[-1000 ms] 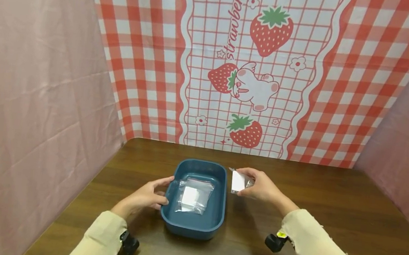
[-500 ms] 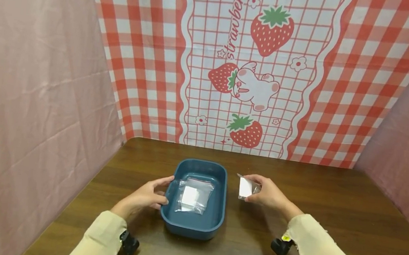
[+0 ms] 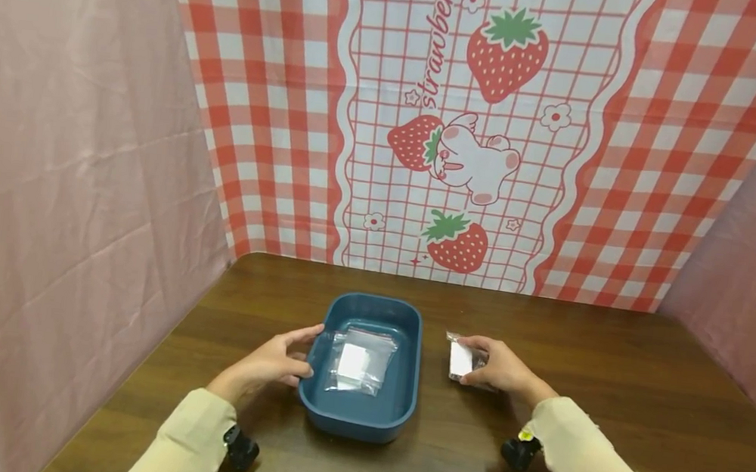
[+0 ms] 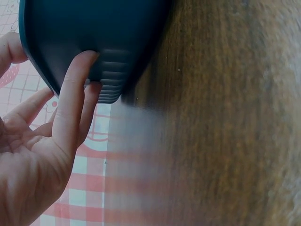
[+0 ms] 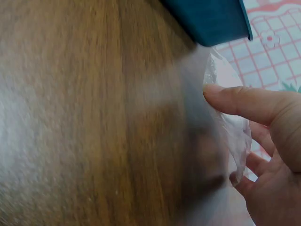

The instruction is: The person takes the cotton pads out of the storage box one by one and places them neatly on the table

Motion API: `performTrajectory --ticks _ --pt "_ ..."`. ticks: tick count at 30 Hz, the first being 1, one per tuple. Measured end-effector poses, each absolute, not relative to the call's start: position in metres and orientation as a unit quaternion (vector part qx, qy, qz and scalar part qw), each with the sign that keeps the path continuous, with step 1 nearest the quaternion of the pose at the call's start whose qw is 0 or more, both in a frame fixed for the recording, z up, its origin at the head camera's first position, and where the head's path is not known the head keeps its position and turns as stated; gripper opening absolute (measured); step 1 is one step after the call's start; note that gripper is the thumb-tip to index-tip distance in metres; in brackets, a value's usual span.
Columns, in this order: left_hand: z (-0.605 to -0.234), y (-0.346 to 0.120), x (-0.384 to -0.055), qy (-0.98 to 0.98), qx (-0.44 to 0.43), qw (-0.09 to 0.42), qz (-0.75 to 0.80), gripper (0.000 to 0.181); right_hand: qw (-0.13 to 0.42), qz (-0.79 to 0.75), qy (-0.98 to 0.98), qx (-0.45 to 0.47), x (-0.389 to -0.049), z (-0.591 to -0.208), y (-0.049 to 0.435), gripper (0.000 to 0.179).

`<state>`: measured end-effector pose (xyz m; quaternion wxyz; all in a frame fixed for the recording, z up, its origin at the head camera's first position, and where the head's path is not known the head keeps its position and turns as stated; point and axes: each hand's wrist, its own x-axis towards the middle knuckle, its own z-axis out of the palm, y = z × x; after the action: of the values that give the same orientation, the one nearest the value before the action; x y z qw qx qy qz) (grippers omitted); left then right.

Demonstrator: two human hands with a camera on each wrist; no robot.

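A blue rectangular plastic bin [image 3: 360, 421] stands on the table with several clear zip bags [image 3: 377, 350] lying flat inside, a white piece showing through them. My left hand [image 3: 273, 363] rests on the bin's left side. In the left wrist view its fairly straight fingers [image 4: 70, 101] touch the outer wall. To the right of the bin, my right hand [image 3: 502, 366] pinches a clear plastic bag [image 5: 230, 132] between thumb and fingers. Something flat and white [image 3: 461, 360] is in that bag. It is low over the table; whether it touches the wood I cannot tell.
The brown wooden table [image 3: 576, 445] extends to both sides of the bin. Behind it hangs a red and white checked cloth [image 3: 284, 143] with strawberries. Pink cloth [image 3: 84, 162] hangs at the left and another at the right.
My right hand has moved right, away from the bin, and down toward the table with the bag in its grip. The left hand and the bin have stayed in place.
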<state>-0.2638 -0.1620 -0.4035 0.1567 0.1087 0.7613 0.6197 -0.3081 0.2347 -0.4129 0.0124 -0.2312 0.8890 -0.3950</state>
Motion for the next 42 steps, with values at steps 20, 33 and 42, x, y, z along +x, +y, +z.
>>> performTrajectory --ticks 20,33,42 --pt "-0.402 -0.157 -0.265 0.766 0.101 0.158 0.615 0.076 0.060 -0.355 0.884 -0.298 -0.316 -0.419 0.248 0.068" --pt "-0.399 -0.159 -0.265 0.760 0.118 0.157 0.620 0.075 0.020 -0.390 0.888 -0.244 -0.316 -0.412 0.240 0.066" --pt "-0.401 -0.160 -0.262 0.766 0.100 0.161 0.614 0.075 0.006 -0.508 0.837 -0.203 -0.311 -0.411 0.220 0.060"
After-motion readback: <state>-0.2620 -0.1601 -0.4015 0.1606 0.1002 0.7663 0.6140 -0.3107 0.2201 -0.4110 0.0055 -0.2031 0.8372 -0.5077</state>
